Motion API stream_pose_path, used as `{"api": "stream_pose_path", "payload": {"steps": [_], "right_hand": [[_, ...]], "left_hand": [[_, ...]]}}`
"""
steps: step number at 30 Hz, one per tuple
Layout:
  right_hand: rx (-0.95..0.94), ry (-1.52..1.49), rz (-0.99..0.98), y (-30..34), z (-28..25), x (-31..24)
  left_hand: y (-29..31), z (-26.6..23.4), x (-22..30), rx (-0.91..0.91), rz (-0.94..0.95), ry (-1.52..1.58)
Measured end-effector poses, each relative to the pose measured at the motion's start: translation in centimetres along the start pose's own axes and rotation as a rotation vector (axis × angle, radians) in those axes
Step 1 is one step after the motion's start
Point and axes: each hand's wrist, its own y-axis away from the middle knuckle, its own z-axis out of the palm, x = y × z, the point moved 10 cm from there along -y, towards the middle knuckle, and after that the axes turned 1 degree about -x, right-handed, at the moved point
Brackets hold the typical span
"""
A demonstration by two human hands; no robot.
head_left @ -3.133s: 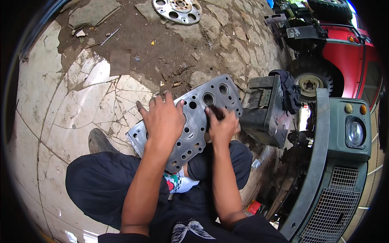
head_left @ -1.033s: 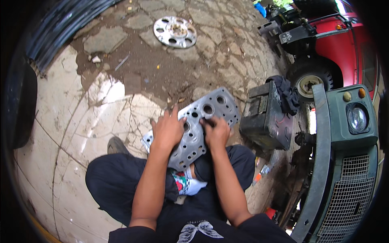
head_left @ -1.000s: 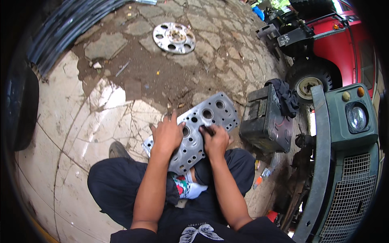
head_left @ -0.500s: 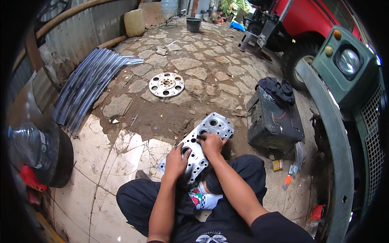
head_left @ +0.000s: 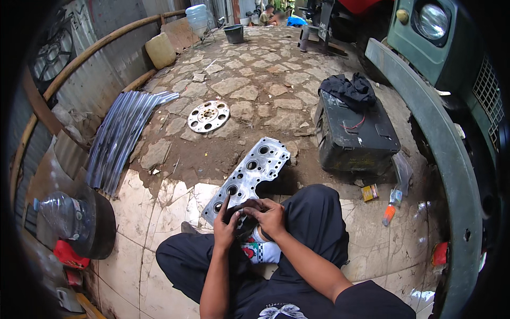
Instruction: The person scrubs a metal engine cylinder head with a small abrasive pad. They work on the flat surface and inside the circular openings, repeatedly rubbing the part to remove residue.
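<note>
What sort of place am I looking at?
Likely a makeshift vehicle repair yard: in view are a bare engine cylinder head, a holed flywheel-like disc on the stone paving, and, at the right, a green vehicle.

One left hand (head_left: 226, 226) and one right hand (head_left: 271, 217), two in all, with one metal engine plate (head_left: 247, 178) bearing four large round openings (head_left: 252, 165). Beyond: one perforated disc (head_left: 209, 116), one black box (head_left: 358, 135), one dark cloth (head_left: 348, 90). Far off: one bucket (head_left: 234, 35), one yellowish jerrycan (head_left: 160, 51). Two large bottles (head_left: 59, 213), one near left, one far. At right: one headlight (head_left: 432, 22), one small yellow carton (head_left: 369, 192), one small orange-tipped bottle (head_left: 389, 213).
</note>
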Motion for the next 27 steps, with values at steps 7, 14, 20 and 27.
{"api": "stream_pose_path", "payload": {"steps": [7,14,20,27], "right_hand": [[-0.135,-0.224,0.193,0.2,2.7,4.4],[-0.263,-0.252,0.125,-0.9,2.7,1.8],[-0.34,0.042,-0.145,-4.4,0.7,-5.1],[-0.557,-0.038,-0.218,-5.7,1.0,-4.5]], "left_hand": [[-0.3,0.3,-2.5,-0.072,-0.072,0.027],[0.6,0.0,-1.4,0.008,-0.062,0.156],[-1.1,2.5,3.5,-0.054,-0.039,0.268],[-2.9,2.7,2.8,-0.24,-0.034,0.158]]}}
